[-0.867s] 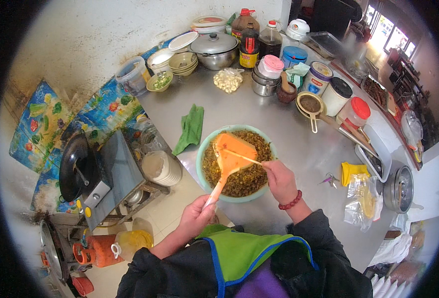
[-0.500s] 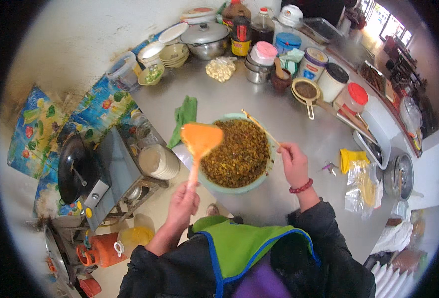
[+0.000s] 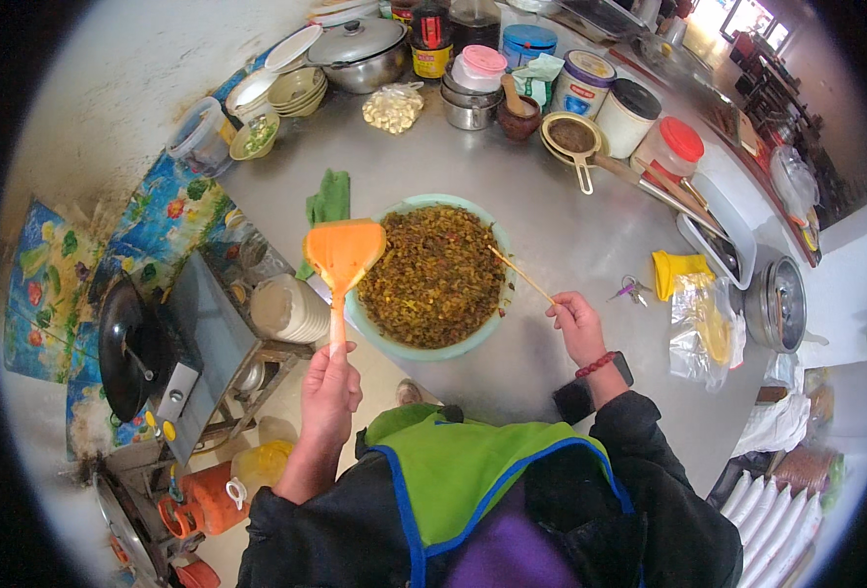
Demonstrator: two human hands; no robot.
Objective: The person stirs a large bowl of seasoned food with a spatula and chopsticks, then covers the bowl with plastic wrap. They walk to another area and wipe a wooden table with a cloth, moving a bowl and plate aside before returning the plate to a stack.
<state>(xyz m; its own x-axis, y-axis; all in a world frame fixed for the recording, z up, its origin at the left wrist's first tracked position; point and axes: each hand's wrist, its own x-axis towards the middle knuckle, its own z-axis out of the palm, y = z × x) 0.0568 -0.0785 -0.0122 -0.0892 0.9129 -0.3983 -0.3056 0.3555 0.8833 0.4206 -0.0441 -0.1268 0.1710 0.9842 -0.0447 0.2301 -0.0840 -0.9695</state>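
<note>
A pale green basin (image 3: 381,342) sits on the steel table in front of me, full of a dark, oily chopped filling (image 3: 433,274). My left hand (image 3: 332,387) is wrapped round the handle of an orange spatula (image 3: 347,253), whose broad blade is raised over the basin's left rim. In my right hand (image 3: 579,324) I pinch the end of chopsticks (image 3: 529,278); their tips are at the basin's right edge. I cannot tell whether one or two sticks are held. A green cloth (image 3: 328,199) lies left of the basin, partly behind the spatula.
Along the back stand a lidded pot (image 3: 359,49), bowls (image 3: 298,90), a bag of garlic cloves (image 3: 393,107), jars and a strainer (image 3: 570,137). Keys (image 3: 635,290) and a plastic bag (image 3: 705,328) lie at right. A wok (image 3: 126,348) and gas cylinder (image 3: 209,500) are at lower left.
The view has shifted, so the table things sit further left and higher. The chopsticks have swung from the basin's far rim to its right side. Both hands keep their holds.
</note>
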